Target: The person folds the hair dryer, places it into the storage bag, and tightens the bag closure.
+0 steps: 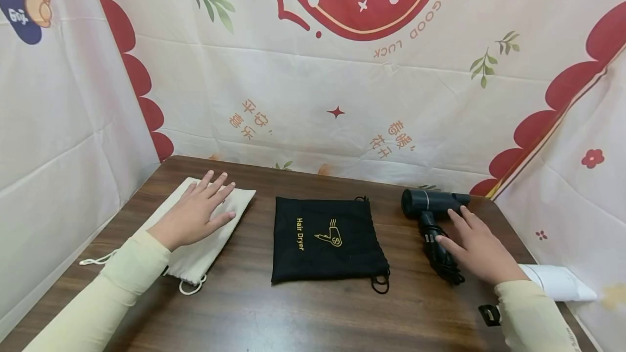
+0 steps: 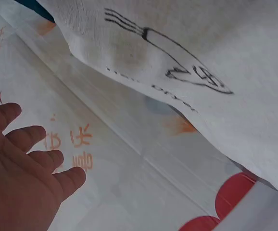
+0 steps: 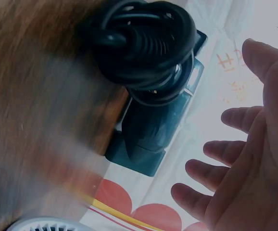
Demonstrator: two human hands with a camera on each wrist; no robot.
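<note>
My left hand (image 1: 198, 213), fingers spread, is over a white drawstring bag (image 1: 195, 257) at the table's left; contact cannot be told. In the left wrist view the white bag (image 2: 187, 57) shows a black line drawing of a hair dryer. At the right, my right hand (image 1: 481, 246) is beside a dark hair dryer (image 1: 435, 202), its fingers extended and holding nothing. The hair dryer's cord (image 3: 148, 48) is bundled around the handle. Between the hands lies a flat black drawstring pouch (image 1: 313, 265) with yellow "Hair Dryer" lettering.
A white cylindrical object (image 1: 557, 281) lies at the right table edge, partly hidden by my right forearm. Near it is a black plug (image 1: 489, 315). Printed cloth (image 1: 303, 80) hangs behind and on both sides of the brown wooden table (image 1: 342, 314).
</note>
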